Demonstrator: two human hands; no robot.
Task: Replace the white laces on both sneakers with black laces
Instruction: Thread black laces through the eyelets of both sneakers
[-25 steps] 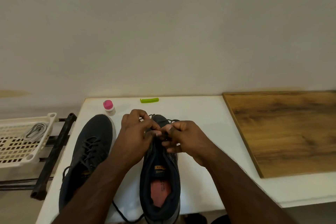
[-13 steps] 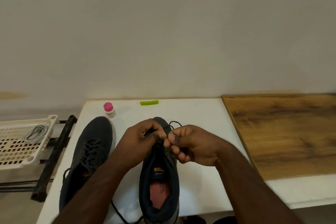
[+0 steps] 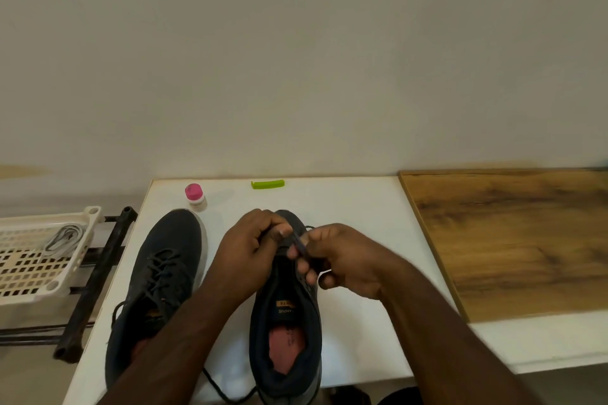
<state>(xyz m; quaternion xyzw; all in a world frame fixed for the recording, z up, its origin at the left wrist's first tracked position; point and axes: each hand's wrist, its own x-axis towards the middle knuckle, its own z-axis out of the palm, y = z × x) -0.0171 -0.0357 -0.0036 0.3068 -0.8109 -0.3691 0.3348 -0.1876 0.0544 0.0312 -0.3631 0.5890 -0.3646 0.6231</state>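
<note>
Two dark sneakers stand side by side on the white table (image 3: 358, 207), toes pointing away from me. The left sneaker (image 3: 164, 273) is threaded with a black lace. The right sneaker (image 3: 289, 322) lies under both hands, its red insole showing. My left hand (image 3: 250, 246) grips the front of the right sneaker near its eyelets. My right hand (image 3: 342, 256) pinches the black lace (image 3: 301, 245) and holds it just above the shoe. A loose stretch of black lace hangs off the table's near edge. The white laces (image 3: 62, 240) lie in a basket at the left.
A cream slotted basket (image 3: 29, 276) sits on a black metal rack (image 3: 98, 273) left of the table. A small white bottle with a pink cap (image 3: 194, 196) and a green plastic piece (image 3: 267, 183) stand near the table's far edge. A wooden board (image 3: 513, 240) covers the right side.
My right hand has drawn back to the right and toward me with the lace pinched in it. My left hand has stayed on the shoe's front.
</note>
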